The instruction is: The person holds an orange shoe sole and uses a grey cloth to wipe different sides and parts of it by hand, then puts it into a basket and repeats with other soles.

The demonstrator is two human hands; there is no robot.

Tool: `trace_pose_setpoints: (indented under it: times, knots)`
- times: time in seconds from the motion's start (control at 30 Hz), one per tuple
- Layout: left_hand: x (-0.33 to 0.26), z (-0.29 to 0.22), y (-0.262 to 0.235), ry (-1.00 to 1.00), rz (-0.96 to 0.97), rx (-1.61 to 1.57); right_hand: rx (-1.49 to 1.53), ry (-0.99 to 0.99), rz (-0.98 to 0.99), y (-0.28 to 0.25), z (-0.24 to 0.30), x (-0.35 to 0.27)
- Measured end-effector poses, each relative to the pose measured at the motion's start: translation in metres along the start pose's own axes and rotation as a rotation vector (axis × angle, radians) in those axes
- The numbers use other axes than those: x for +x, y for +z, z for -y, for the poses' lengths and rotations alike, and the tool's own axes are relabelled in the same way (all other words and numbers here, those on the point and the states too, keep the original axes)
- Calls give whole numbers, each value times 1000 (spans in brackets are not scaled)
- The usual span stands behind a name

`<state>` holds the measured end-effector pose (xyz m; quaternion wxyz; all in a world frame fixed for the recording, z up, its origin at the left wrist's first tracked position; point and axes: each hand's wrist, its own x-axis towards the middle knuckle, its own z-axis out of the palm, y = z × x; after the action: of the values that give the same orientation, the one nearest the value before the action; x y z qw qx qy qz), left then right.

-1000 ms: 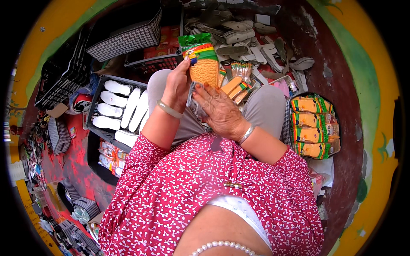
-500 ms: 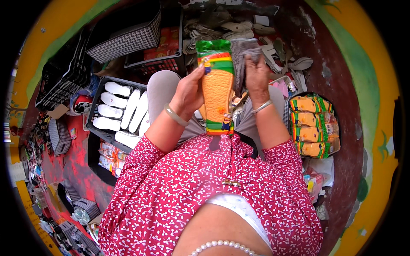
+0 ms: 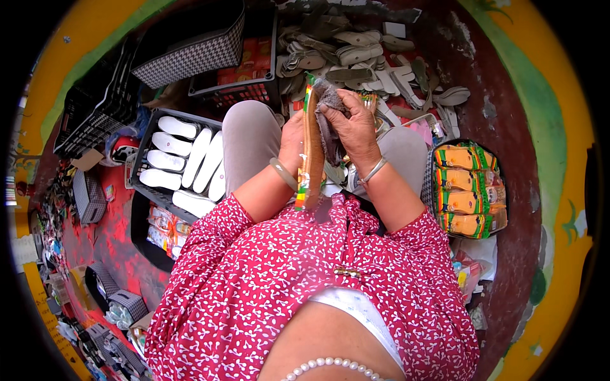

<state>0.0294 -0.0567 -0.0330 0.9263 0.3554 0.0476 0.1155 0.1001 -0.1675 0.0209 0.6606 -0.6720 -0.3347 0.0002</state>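
My left hand point(image 3: 293, 141) grips a long orange packet with green and red trim point(image 3: 311, 152), held upright and edge-on above my lap. Pressed against the packet's upper right side is a grey cloth point(image 3: 328, 120), which my right hand point(image 3: 351, 124) holds. Both wrists carry bangles. I sit with grey-trousered knees point(image 3: 249, 140) apart, and small packets lie between them, mostly hidden by my hands.
A black crate of white insoles point(image 3: 184, 162) stands to my left. To my right a black crate point(image 3: 492, 162) holds stacked orange packets. A heap of grey soles point(image 3: 356, 51) lies ahead. A checked box point(image 3: 190, 57), black crates point(image 3: 95, 108) and a red-filled basket point(image 3: 244, 89) sit at the far left.
The packet rose from my lap and turned from facing me to edge-on. My right hand came up from my lap and now presses the cloth against its side.
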Motion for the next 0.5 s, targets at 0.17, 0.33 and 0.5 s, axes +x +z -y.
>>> trace_pose_setpoints:
  times: [0.17,0.33,0.5]
  knots:
    - [-25,-36,42,-309,218,-453,-265,-128,-43,-8,14,8]
    - [-13,-26,23,-194,177,-444,-422,-289,190,6,4,3]
    - [8,-24,-22,-142,313,-490,-312,-347,432,7,12,-16]
